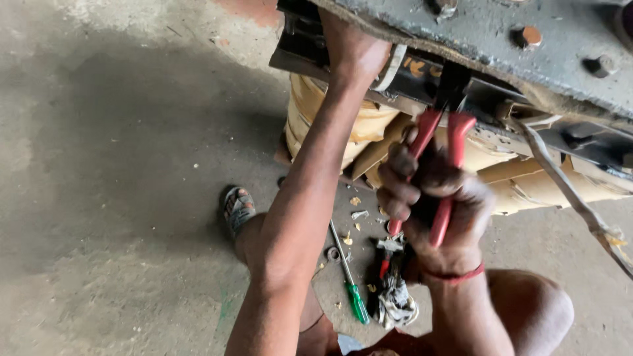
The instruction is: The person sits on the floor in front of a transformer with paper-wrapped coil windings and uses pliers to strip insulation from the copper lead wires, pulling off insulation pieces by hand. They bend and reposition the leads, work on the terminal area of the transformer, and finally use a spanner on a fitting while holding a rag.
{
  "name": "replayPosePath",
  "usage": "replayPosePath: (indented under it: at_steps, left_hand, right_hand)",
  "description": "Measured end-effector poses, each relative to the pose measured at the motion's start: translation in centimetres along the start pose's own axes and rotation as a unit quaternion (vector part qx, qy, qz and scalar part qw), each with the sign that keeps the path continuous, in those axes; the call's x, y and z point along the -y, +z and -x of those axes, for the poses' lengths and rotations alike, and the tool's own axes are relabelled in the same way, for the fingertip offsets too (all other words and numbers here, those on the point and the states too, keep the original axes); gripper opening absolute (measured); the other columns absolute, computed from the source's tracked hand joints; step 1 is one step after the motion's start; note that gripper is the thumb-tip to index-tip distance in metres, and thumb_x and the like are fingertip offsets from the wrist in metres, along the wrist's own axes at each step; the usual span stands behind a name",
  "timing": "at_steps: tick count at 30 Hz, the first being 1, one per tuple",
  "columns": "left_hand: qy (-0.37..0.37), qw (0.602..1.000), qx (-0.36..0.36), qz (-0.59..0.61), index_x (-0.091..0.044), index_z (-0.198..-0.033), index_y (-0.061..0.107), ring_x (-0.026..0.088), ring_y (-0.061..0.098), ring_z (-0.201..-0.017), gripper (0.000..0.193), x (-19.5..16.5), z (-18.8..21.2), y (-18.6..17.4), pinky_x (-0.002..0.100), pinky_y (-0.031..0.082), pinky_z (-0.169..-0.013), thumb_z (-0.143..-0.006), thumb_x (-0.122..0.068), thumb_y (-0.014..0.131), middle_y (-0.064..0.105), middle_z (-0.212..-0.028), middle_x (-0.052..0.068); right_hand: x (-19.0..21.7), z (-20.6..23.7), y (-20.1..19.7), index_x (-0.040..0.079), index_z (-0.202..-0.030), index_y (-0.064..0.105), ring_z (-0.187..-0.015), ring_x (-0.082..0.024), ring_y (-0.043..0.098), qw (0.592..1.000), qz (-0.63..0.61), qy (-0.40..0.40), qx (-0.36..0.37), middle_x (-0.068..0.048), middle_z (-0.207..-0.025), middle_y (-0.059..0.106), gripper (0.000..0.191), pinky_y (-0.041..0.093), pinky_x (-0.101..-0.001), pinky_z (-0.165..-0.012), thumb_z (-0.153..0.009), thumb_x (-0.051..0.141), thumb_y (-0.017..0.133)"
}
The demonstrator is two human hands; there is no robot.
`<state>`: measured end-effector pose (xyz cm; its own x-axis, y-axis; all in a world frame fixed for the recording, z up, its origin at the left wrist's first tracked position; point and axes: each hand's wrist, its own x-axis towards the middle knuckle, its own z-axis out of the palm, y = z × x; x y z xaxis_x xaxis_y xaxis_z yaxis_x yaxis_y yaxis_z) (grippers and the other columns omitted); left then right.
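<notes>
Your left hand point(353, 53) braces a black bracket point(409, 69) under the grey chassis point(527, 59) while your right hand point(435, 198), grip clamped on red-handled pliers point(438, 142), bites the fastening there; judged mid-removal, needing steady squeeze.

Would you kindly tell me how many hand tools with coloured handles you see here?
2: red-handled pliers squeezed in the right hand; a green-handled screwdriver lying on the concrete floor. Others may hide in the floor clutter.

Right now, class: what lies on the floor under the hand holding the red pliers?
A green-handled screwdriver, a rag, a small ring and scattered chips. The right hand hides the floor directly beneath it.
</notes>
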<state>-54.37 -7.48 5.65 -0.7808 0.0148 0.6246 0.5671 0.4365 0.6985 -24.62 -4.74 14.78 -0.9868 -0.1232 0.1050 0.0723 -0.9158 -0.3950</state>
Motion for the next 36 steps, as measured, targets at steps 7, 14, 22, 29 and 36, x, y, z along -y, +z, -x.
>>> replayPosePath:
  at_steps: [7,14,22,29,36]
  left_hand:
    - [0.115,0.987,-0.097,-0.057,-0.007,-0.075,0.066,0.03,0.066,-0.071,0.013,0.7,0.0,0.9,0.047,0.049,-0.074,-0.082,-0.015,0.072,0.069,-0.069,0.007]
    - [0.112,0.986,-0.079,0.099,-0.005,-0.078,0.065,0.025,0.07,-0.071,0.012,0.0,0.4,-0.4,0.042,0.052,-0.074,-0.086,-0.01,0.073,0.072,-0.072,0.006]
    - [0.067,0.988,-0.068,0.117,0.0,-0.111,0.069,0.025,0.074,-0.092,0.02,-8.0,7.3,-11.6,0.029,0.063,-0.065,-0.093,-0.007,0.068,0.072,-0.116,0.016]
    - [0.279,0.952,0.004,0.124,-0.008,-0.122,0.068,0.019,0.077,-0.094,0.019,-20.9,10.7,-16.3,0.03,0.063,-0.076,-0.104,-0.006,0.072,0.075,-0.107,0.01]
    - [0.333,0.932,0.133,-0.063,-0.003,-0.113,0.069,0.041,0.068,-0.101,0.048,-24.8,-6.0,-5.7,0.048,0.053,-0.087,-0.069,0.015,0.065,0.07,-0.107,0.021]
  right_hand:
    - [1.1,-1.5,-0.4,-0.006,-0.124,0.049,-0.073,-0.014,0.049,0.998,0.043,-0.021,0.039,-0.006,-0.092,0.047,0.04,0.044,-0.0262,-0.06,-0.088,0.006,0.06]
    - [-3.7,7.7,-16.4,0.004,-0.123,0.049,-0.052,-0.022,0.055,0.924,0.315,0.091,-0.195,-0.01,-0.083,0.057,0.058,0.048,-0.0339,-0.045,-0.067,-0.008,0.061]
    - [-15.2,15.9,-31.9,0.004,-0.117,0.067,-0.116,-0.036,0.068,0.477,0.742,0.353,-0.313,-0.021,-0.116,0.071,0.05,0.054,-0.0423,-0.098,-0.073,0.027,0.074]
    - [-13.1,15.2,-31.0,0.006,-0.123,0.062,-0.117,-0.039,0.061,0.414,0.847,0.296,-0.156,-0.02,-0.125,0.064,0.058,0.051,-0.0493,-0.094,-0.07,0.023,0.077]
    - [-6.2,13.8,-15.5,0.002,-0.118,0.07,-0.095,-0.028,0.073,0.648,0.76,0.049,0.006,-0.018,-0.109,0.076,0.035,0.058,-0.0378,-0.087,-0.083,0.002,0.066]
